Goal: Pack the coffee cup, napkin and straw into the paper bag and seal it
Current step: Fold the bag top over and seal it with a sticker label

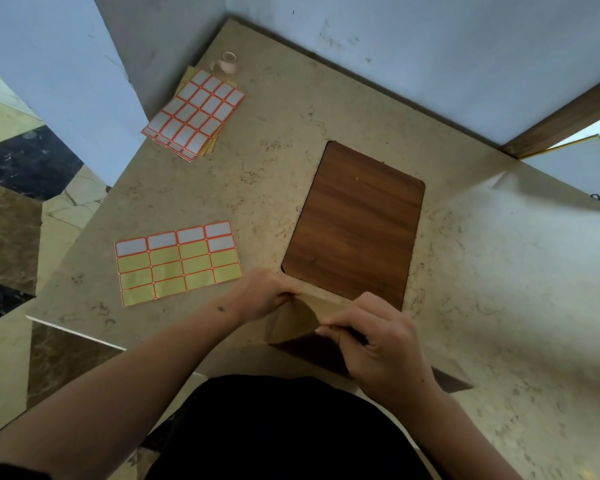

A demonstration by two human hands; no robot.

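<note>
A brown paper bag (298, 318) stands at the near edge of the beige table (465, 271), seen from above, its top folded over. My left hand (264, 294) pinches the folded top at its left end. My right hand (378, 341) grips the fold at its right side, fingers curled over the edge. No coffee cup, napkin or straw can be seen; the inside of the bag is hidden.
A wooden board (357, 223) lies just beyond the bag. A partly used label sheet (177, 263) lies to the left. A stack of label sheets (194, 114) and a tape roll (227, 62) sit at the far left. Walls border the table's far side.
</note>
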